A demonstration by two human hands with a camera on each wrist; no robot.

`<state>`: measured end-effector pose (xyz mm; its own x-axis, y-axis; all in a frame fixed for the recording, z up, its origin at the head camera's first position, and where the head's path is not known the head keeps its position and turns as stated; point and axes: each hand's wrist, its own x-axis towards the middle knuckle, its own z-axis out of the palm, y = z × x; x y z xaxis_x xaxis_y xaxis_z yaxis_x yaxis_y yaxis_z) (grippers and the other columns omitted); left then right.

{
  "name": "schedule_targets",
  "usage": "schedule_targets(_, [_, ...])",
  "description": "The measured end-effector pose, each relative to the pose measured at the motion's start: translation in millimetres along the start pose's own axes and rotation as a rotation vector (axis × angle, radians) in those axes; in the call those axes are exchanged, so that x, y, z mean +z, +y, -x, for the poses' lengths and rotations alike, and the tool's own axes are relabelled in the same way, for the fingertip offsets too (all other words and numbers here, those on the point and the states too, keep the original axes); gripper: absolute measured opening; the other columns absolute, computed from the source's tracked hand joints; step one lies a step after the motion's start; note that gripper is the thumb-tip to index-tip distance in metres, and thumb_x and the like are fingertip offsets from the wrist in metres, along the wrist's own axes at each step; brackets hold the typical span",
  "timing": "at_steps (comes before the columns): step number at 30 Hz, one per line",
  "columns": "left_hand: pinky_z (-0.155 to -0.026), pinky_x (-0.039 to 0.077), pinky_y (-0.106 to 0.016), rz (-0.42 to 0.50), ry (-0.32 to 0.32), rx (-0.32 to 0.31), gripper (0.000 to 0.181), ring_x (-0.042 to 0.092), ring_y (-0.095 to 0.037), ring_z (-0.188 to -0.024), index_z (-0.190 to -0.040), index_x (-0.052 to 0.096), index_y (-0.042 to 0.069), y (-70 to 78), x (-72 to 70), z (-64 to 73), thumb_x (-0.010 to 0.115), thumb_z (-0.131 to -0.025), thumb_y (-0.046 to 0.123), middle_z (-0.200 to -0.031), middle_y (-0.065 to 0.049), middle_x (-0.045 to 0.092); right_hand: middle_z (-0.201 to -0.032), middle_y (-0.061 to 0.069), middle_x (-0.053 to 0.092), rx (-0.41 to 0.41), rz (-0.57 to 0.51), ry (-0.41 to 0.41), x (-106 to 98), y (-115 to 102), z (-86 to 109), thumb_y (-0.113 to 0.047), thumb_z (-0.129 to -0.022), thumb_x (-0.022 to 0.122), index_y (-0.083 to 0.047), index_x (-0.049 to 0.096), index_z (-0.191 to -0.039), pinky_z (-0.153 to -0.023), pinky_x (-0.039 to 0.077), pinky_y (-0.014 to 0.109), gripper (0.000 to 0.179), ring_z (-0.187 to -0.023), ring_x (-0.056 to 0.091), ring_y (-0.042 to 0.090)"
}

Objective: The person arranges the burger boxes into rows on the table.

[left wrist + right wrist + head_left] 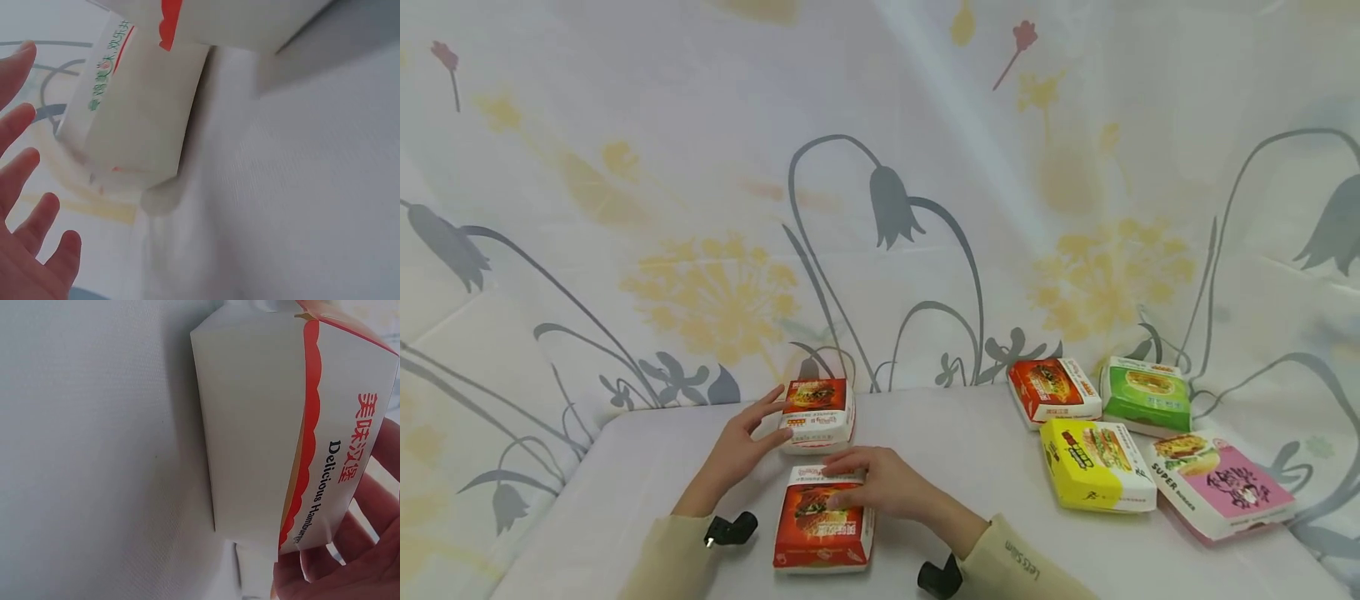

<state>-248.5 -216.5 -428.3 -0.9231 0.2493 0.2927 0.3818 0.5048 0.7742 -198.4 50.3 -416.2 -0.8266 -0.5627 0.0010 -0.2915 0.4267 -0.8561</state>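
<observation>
Two red-and-white burger boxes lie one behind the other in the head view. At the left side of the far burger box [817,395] is my left hand [741,450], its fingers spread with the tips by the box's edge. In the left wrist view those fingers [28,240] look straight and apart from the box's white side [147,115]. My right hand [891,483] lies over the upper right part of the near burger box [820,533], fingers pointing left. The right wrist view shows that box's side [337,444] lettered "Delicious Hamburger", with loosely bent fingers [375,503] beside it.
Farther right stand another red burger box [1051,390], a green box [1150,396], a yellow box [1097,467] and a pink "Super Burger" box [1225,483]. A white cloth [955,450] covers the table. Behind it hangs a flower-patterned curtain [880,292].
</observation>
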Motion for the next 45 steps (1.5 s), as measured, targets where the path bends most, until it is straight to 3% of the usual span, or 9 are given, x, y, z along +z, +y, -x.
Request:
schedule_targets(7, [-0.105,0.036,-0.062,0.018,-0.03,0.006,0.044,0.035,-0.038,-0.141,-0.133,0.063,0.007,11.5,-12.6,40.4,0.073,-0.091,0.014,-0.152,-0.007,0.045,-0.128,-0.015,0.062,0.003,0.002,0.02,5,-2,1.5,-0.032,-0.084,0.081,-0.023,0.074,-0.119,-0.106,0.04,0.051,0.037,-0.129,0.05,0.019])
schedule_targets(11, [-0.099,0.044,-0.058,0.062,-0.132,0.0,0.042,0.039,-0.038,-0.138,-0.132,0.063,0.011,23.8,-13.0,64.8,0.073,-0.092,0.018,-0.149,-0.006,0.05,-0.128,-0.014,0.062,-0.009,0.004,0.035,8,-3,1.0,-0.031,-0.084,0.081,-0.02,0.074,-0.119,-0.106,0.04,0.049,0.037,-0.128,0.05,0.017])
schedule_targets(18, [-0.094,0.049,-0.039,0.061,-0.327,-0.102,0.044,0.042,-0.027,-0.136,-0.134,0.062,0.026,34.8,-11.8,99.1,0.073,-0.092,0.029,-0.153,-0.008,0.044,-0.127,-0.017,0.062,-0.011,-0.006,0.022,21,-3,1.3,-0.032,-0.084,0.081,-0.02,0.075,-0.119,-0.105,0.042,0.045,0.037,-0.126,0.052,0.013])
schedule_targets(20, [-0.093,0.049,-0.042,0.068,-0.357,-0.12,0.046,0.038,-0.031,-0.138,-0.135,0.06,0.028,36.4,-9.1,100.9,0.074,-0.091,0.028,-0.155,-0.009,0.039,-0.127,-0.016,0.062,-0.019,-0.005,0.021,21,-2,1.4,-0.032,-0.084,0.081,-0.019,0.075,-0.119,-0.106,0.041,0.046,0.038,-0.127,0.051,0.013])
schedule_targets(24, [-0.089,0.05,-0.047,0.044,-0.357,-0.072,0.056,0.037,-0.041,-0.134,-0.137,0.058,0.029,39.2,-1.5,97.3,0.079,-0.086,0.03,-0.156,-0.01,0.035,-0.128,-0.016,0.062,-0.026,0.0,0.028,17,-1,1.9,-0.032,-0.085,0.081,-0.018,0.074,-0.121,-0.108,0.039,0.049,0.039,-0.128,0.05,0.015])
schedule_targets(27, [-0.087,0.051,-0.045,-0.015,-0.338,-0.028,0.062,0.039,-0.039,-0.132,-0.138,0.056,0.032,39.9,3.5,95.0,0.082,-0.081,0.035,-0.156,-0.007,0.034,-0.129,-0.016,0.062,-0.029,0.001,0.035,14,-2,2.9,-0.032,-0.085,0.08,-0.018,0.074,-0.121,-0.108,0.038,0.049,0.039,-0.129,0.05,0.016])
schedule_targets(31, [-0.088,0.05,-0.046,-0.045,-0.334,-0.045,0.067,0.04,-0.04,-0.132,-0.138,0.055,0.034,40.7,6.6,94.6,0.085,-0.077,0.04,-0.157,-0.005,0.033,-0.127,-0.015,0.063,-0.037,-0.002,0.065,14,0,4.5,-0.033,-0.087,0.078,-0.019,0.074,-0.12,-0.106,0.042,0.045,0.036,-0.128,0.051,0.015])
schedule_targets(37, [-0.085,0.051,-0.044,-0.077,-0.317,-0.041,0.07,0.042,-0.039,-0.13,-0.138,0.056,0.032,43.8,7.5,94.2,0.086,-0.075,0.042,-0.155,-0.007,0.035,-0.119,-0.009,0.068,0.002,-0.018,0.175,10,3,7.8,-0.026,-0.093,0.072,-0.02,0.076,-0.113,-0.095,0.05,0.038,0.022,-0.114,0.058,0.016])
schedule_targets(45, [-0.083,0.052,-0.036,-0.095,-0.299,-0.057,0.069,0.041,-0.037,-0.129,-0.139,0.056,0.03,43.1,9.1,92.9,0.085,-0.077,0.04,-0.156,-0.008,0.033,-0.114,-0.003,0.068,0.078,-0.073,0.206,11,2,6.6,-0.024,-0.093,0.071,-0.02,0.077,-0.112,-0.087,0.05,0.039,0.02,-0.099,0.058,0.016])
